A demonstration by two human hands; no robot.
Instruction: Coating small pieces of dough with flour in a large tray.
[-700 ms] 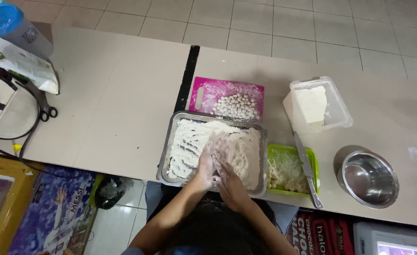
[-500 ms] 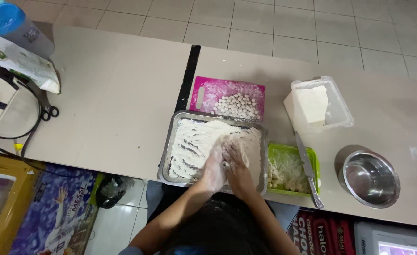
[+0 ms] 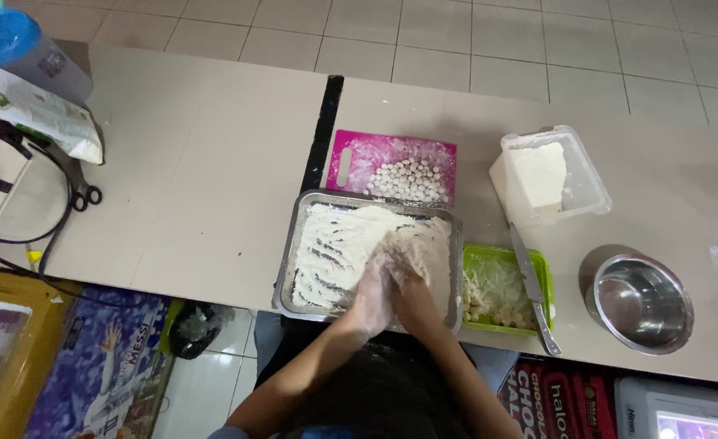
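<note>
Both hands are inside a metal tray [image 3: 287, 268] spread with white flour, at the table's near edge. My left hand [image 3: 373, 286], coated in flour, presses against my right hand [image 3: 407, 286]; they are cupped together over the tray's right half. Whether anything lies between the palms is hidden. Behind the tray, a pink cutting board [image 3: 359, 158] carries several small white dough balls [image 3: 409, 180]. Right of the tray a green container [image 3: 481, 260] holds pale dough pieces, and a knife [image 3: 531, 291] rests across its right rim.
A clear plastic tub with a white block [image 3: 542, 177] stands at the back right. A steel bowl [image 3: 642, 301] sits at the far right. At the left lie a blue-lidded jar [image 3: 8, 39], a white bag [image 3: 30, 110], a tote bag [image 3: 5, 191] and scissors [image 3: 82, 193].
Both hands stay pressed together in the floured tray and have shifted slightly within its right half, with small rubbing movements. Nothing else on the table moved.
</note>
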